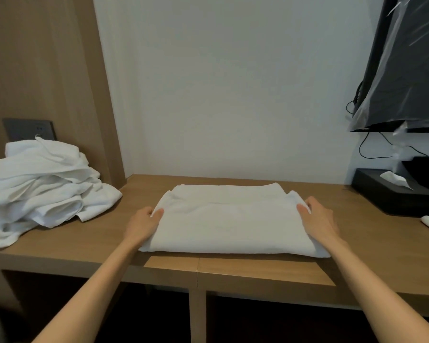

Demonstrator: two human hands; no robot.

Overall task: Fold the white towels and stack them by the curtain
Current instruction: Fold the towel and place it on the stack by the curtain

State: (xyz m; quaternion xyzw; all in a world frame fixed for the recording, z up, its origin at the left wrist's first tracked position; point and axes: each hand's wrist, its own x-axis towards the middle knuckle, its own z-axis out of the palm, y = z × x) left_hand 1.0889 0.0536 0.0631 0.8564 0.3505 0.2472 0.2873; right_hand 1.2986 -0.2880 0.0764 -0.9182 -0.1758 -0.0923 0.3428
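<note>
White towel [229, 224], doubled into a broad rectangle, is laid flat at the middle of the desk [97, 241], its near fold just at the front edge. It is held at both short ends. The left hand [144, 222] is closed on the left edge with the thumb on top, and the right hand [318, 219] is closed on the right edge in the same way. The two hands are well apart.

The cloth is judged soft, light and limp, with enough nap not to slip. If lifted at one point it would likely sag and its layers would slide open, so it is best taken at both ends, all layers pinched together.

A heap of unfolded towels [40, 184] is piled at the desk's left end against a tan surface; whether that is the curtain cannot be told. Bare wood is left between heap and towel, and behind the towel up to the wall [233, 95]. To the right, room is narrowed by a black tissue box [391, 196], and a plastic-wrapped screen [406, 63] is hung above it. The front edge is close, so the near fold could be dragged off.
</note>
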